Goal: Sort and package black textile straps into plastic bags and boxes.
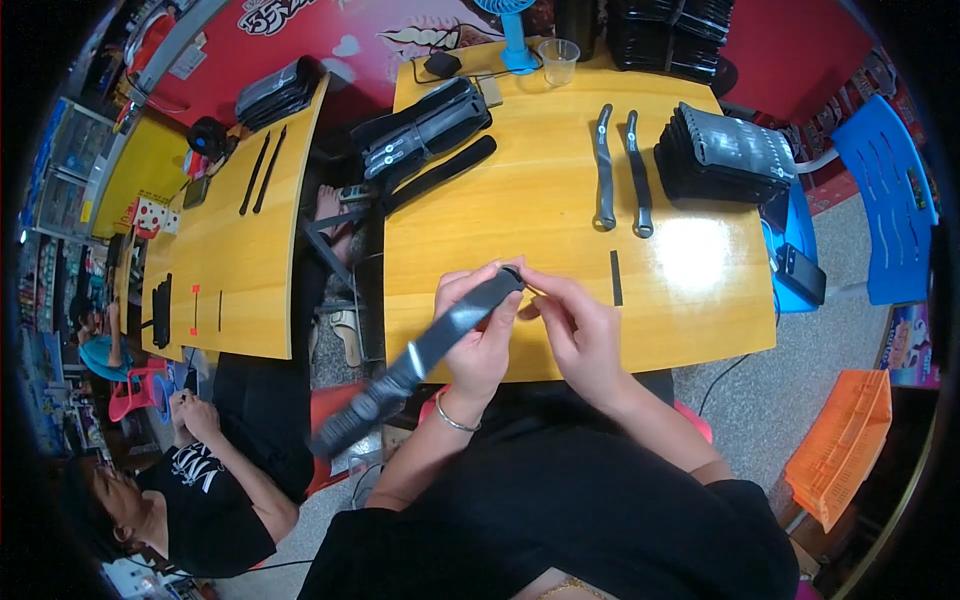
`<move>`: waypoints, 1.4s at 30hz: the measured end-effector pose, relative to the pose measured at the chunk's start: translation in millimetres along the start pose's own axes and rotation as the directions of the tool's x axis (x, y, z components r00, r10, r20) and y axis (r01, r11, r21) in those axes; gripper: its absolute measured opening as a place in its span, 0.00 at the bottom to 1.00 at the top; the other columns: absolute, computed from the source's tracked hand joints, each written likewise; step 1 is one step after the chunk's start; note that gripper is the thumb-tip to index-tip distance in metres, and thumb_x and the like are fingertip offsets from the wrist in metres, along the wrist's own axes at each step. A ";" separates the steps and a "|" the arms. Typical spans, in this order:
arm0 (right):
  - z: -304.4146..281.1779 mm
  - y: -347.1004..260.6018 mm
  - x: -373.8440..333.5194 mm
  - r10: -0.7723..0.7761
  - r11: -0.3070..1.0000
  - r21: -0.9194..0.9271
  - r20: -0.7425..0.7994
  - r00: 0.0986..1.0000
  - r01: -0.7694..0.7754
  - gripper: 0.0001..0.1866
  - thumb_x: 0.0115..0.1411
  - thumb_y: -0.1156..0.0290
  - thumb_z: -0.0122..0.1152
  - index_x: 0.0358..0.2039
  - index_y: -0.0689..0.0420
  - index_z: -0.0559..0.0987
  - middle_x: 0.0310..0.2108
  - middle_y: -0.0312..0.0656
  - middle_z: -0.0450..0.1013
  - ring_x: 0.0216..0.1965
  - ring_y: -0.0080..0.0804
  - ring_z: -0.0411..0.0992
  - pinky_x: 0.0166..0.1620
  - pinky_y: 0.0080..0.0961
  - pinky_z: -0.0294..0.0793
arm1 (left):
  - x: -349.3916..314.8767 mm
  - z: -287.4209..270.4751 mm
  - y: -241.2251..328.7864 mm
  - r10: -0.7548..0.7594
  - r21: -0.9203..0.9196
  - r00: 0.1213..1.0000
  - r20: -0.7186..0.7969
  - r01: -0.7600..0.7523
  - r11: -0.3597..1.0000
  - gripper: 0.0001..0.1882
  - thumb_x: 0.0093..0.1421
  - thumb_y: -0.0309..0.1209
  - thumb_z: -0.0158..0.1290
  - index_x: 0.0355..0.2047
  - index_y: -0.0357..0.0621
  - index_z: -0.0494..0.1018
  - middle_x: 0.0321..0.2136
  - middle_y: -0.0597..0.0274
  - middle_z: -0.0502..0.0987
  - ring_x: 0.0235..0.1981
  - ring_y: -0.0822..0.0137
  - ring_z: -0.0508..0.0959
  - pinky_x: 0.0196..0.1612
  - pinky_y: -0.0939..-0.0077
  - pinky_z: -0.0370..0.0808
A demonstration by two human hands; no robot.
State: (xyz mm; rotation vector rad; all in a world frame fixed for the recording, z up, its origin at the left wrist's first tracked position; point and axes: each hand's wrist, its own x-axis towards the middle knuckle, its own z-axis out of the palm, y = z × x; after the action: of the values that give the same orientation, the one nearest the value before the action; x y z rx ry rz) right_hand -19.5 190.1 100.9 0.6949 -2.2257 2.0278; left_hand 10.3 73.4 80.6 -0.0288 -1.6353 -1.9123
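Note:
My left hand (474, 352) holds a dark, glossy strap (425, 352) near its upper end, above the table's front edge. The strap's other end hangs down to the left past my wrist and is blurred. My right hand (583, 338) pinches at the strap's looped upper end, its fingertips partly hidden. Two similar straps, a left one (605, 165) and a right one (638, 175), lie side by side farther back. A short black strip (616, 278) is just beyond my right hand.
On my table (540, 150) are a strap bundle (425, 135), a black stack (725, 155), a blue fan (515, 40) and a clear cup (558, 62). A phone (800, 272) and an orange crate (840, 445) are at right. A person (215, 490) sits by the left table (240, 300).

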 end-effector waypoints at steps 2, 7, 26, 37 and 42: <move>-4.4 9.0 2.9 -0.109 0.982 -0.149 0.045 0.993 0.115 0.17 0.55 0.85 0.54 0.45 0.58 0.77 0.32 0.47 0.77 0.29 0.31 0.78 0.31 0.21 0.74 | 3.1 -1.5 0.7 0.133 0.193 0.990 0.048 -0.140 0.971 0.16 0.56 0.17 0.54 0.44 0.37 0.65 0.39 0.55 0.69 0.46 0.54 0.76 0.49 0.68 0.74; -5.6 7.4 2.1 -0.240 0.906 -0.323 0.139 0.961 0.273 0.16 0.58 0.85 0.51 0.46 0.60 0.76 0.30 0.43 0.77 0.31 0.29 0.78 0.32 0.17 0.73 | -0.5 2.1 0.0 0.082 0.026 0.995 -0.048 -0.081 0.996 0.16 0.56 0.18 0.55 0.43 0.36 0.66 0.39 0.56 0.68 0.45 0.53 0.76 0.49 0.66 0.74; -20.4 3.5 17.6 0.001 0.999 0.047 0.211 0.977 -0.012 0.12 0.59 0.79 0.55 0.45 0.62 0.74 0.29 0.45 0.77 0.29 0.28 0.78 0.32 0.20 0.74 | 8.3 -19.7 9.7 -0.299 -0.103 0.944 0.142 0.314 0.944 0.23 0.56 0.21 0.57 0.52 0.32 0.66 0.42 0.56 0.75 0.42 0.70 0.76 0.48 0.79 0.73; -10.3 -5.7 12.0 0.127 0.990 0.046 0.159 0.979 -0.136 0.09 0.59 0.79 0.54 0.41 0.62 0.72 0.28 0.46 0.77 0.30 0.30 0.79 0.31 0.20 0.75 | 14.0 -14.2 8.0 -0.405 -0.171 0.897 0.177 0.433 0.885 0.26 0.55 0.16 0.54 0.55 0.29 0.62 0.41 0.54 0.76 0.42 0.69 0.77 0.48 0.74 0.76; -10.0 -3.6 8.6 0.130 0.992 -0.021 0.153 0.980 -0.128 0.09 0.59 0.80 0.54 0.41 0.63 0.72 0.30 0.46 0.77 0.32 0.32 0.79 0.31 0.21 0.76 | 15.5 -19.6 3.2 -0.445 -0.196 0.869 0.214 0.485 0.852 0.25 0.55 0.16 0.54 0.54 0.29 0.63 0.41 0.53 0.76 0.43 0.68 0.76 0.50 0.75 0.74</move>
State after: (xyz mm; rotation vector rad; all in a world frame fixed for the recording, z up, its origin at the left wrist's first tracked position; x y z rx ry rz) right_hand -28.6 197.0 108.6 0.7496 -2.4248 2.0844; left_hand 6.4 48.9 85.0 0.1308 -1.6021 -2.5390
